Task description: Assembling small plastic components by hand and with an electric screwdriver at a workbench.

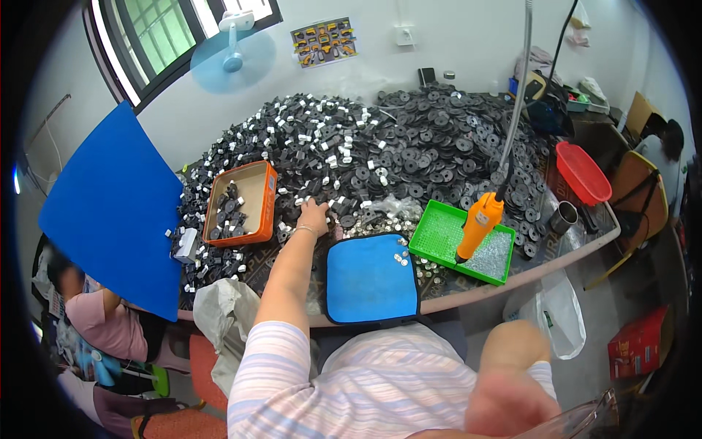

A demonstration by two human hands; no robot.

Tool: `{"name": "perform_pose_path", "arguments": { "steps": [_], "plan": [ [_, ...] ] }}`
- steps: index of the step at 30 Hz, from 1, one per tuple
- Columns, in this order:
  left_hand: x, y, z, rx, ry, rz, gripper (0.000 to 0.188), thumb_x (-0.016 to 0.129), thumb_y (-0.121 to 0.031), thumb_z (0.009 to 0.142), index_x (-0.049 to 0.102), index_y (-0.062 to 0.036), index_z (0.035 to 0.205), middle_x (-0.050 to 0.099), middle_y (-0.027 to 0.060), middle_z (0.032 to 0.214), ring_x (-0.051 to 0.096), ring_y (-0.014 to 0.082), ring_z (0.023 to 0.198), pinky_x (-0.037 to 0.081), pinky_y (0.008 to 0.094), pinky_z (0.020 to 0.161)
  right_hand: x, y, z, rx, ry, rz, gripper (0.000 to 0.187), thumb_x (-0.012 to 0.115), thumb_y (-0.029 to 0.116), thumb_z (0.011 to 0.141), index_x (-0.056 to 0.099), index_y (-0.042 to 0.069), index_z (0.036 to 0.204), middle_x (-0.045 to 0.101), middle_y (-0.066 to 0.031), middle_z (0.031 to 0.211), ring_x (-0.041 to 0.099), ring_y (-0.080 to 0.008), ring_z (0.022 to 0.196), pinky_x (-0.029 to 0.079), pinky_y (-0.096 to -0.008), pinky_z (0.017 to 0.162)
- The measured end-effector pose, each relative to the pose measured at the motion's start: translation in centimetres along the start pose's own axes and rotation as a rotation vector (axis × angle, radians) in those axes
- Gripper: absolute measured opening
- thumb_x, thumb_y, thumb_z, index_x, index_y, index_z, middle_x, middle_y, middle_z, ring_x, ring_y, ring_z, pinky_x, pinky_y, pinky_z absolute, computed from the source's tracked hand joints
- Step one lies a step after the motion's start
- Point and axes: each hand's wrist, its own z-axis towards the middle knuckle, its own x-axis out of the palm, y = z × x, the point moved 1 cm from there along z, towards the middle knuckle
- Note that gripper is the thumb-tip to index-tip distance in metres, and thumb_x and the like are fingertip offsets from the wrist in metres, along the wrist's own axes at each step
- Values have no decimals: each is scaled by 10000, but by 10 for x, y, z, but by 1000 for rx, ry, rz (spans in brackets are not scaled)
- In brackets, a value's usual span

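Note:
My left hand (313, 218) reaches to the near edge of a large heap of small black plastic parts with white pieces (307, 139). Its fingers are slightly apart, touching the parts, and none is plainly held. Close to the camera, my right hand (512, 402) is raised and blurred, so its fingers cannot be made out. A blue mat with a black border (371, 278) lies in front of me, with a few small metal pieces (401, 258) at its upper right corner. An orange electric screwdriver (480, 225) hangs tip down over a green tray (439, 238) holding small shiny pieces.
An orange-rimmed box (270, 201) with some black parts stands left of my left hand. Black discs (431, 139) fill the back right. A red basket (583, 174) and metal cup (563, 217) stand at right. A blue panel (117, 212) rises at left, near another person (110, 322).

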Motion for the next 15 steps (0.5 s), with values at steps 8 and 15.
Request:
{"name": "perform_pose_path", "arguments": {
  "steps": [8, 15],
  "plan": [
    [-17, -1, -22, 259, -450, -350, 528, 726, -102, 647, 548, -71, 1143, 466, 203, 1089, 462, 406, 1057, 423, 427, 913, -42, 42, -9, 404, 172, 451, 369, 568, 236, 919, 516, 37, 1225, 444, -134, 1387, 413, -268, 1276, 372, -476, 1029],
    [-13, -39, -108, 768, -109, -606, 496, 660, -58, 616, 574, -76, 1103, 526, 139, 995, 529, 298, 962, 460, 348, 847, -41, 53, -120, 1194, 1250, 379, 221, 671, 93, 707, 601, 68, 915, 559, -152, 956, 563, -288, 871, 471, -388, 730]
  ]
}}
